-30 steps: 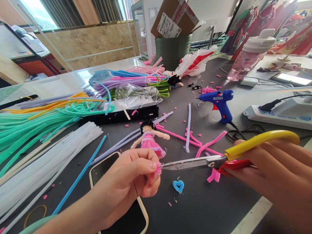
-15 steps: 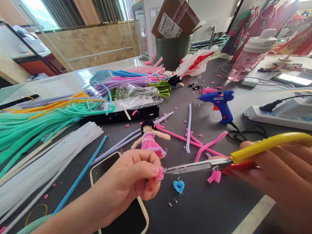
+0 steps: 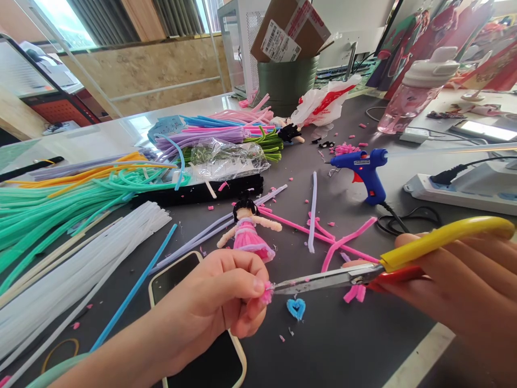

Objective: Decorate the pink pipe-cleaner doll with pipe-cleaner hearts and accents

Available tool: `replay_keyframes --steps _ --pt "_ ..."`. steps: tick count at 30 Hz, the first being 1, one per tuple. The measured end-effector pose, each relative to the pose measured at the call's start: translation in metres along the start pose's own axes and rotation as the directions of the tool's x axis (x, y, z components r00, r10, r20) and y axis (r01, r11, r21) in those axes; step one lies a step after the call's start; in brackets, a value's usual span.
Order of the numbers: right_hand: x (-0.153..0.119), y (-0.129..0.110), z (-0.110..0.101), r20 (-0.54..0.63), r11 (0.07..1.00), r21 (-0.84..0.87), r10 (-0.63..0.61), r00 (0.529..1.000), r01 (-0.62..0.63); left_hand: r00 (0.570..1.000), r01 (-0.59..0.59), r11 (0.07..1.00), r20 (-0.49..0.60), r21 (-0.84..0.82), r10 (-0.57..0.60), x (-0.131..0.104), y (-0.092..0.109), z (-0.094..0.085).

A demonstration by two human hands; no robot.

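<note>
My left hand (image 3: 230, 293) pinches a small fuzzy pink piece (image 3: 267, 292) between thumb and forefinger. The tips of the scissors (image 3: 335, 276), with one yellow and one red handle, touch that piece from the right. My right hand (image 3: 456, 280) is wrapped round the scissor handles; the blades look nearly closed. Just beyond my left hand lies a doll (image 3: 252, 234) with black hair and a pink dress. A blue fuzzy heart (image 3: 296, 309) rests on the dark table (image 3: 323, 345) below the blades. Under my left wrist is a phone (image 3: 210, 355) in a pale case.
Bundles of green (image 3: 81, 199), white (image 3: 92, 258) and purple stems (image 3: 202, 137) cover the left side. Pink stems (image 3: 347, 240) lie past the scissors. A blue glue gun (image 3: 365, 170), a power strip (image 3: 464, 188) and a pink bottle (image 3: 416, 94) stand at the right.
The scissors' yellow handle has risen very slightly, and my left hand and the pink piece have shifted a little. Both hands keep their holds.
</note>
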State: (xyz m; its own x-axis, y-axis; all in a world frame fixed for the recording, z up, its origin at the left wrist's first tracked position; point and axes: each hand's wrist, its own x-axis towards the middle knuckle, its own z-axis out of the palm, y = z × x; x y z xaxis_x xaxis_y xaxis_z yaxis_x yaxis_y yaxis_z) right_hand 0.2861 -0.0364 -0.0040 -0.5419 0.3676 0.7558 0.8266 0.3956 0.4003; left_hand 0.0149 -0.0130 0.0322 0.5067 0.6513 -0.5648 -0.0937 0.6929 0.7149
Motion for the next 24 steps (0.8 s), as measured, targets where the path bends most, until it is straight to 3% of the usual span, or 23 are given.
replay_keyframes --steps 6,9,12,19,24 --pt "-0.027 -0.002 0.001 0.018 0.99 0.046 0.133 0.991 -0.134 0.999 0.012 1.0 0.034 -0.014 -0.011 0.001 -0.001 -0.001" --pt "-0.035 -0.01 0.0 0.139 0.947 -0.005 0.318 0.938 -0.32 0.998 0.028 0.999 0.05 -0.016 -0.027 0.001 -0.001 -0.003" --pt "-0.036 -0.018 -0.003 0.188 0.919 -0.021 0.39 0.901 -0.394 0.997 0.046 0.999 0.06 -0.015 -0.045 0.001 -0.001 -0.004" --pt "-0.028 -0.017 -0.01 0.171 0.935 0.057 0.337 0.926 -0.35 0.995 0.063 0.998 0.073 -0.013 -0.062 0.001 -0.001 -0.004" --pt "-0.016 -0.013 -0.013 0.186 0.973 0.107 0.183 0.965 -0.205 0.993 0.079 0.997 0.091 -0.004 -0.078 0.002 -0.002 -0.006"
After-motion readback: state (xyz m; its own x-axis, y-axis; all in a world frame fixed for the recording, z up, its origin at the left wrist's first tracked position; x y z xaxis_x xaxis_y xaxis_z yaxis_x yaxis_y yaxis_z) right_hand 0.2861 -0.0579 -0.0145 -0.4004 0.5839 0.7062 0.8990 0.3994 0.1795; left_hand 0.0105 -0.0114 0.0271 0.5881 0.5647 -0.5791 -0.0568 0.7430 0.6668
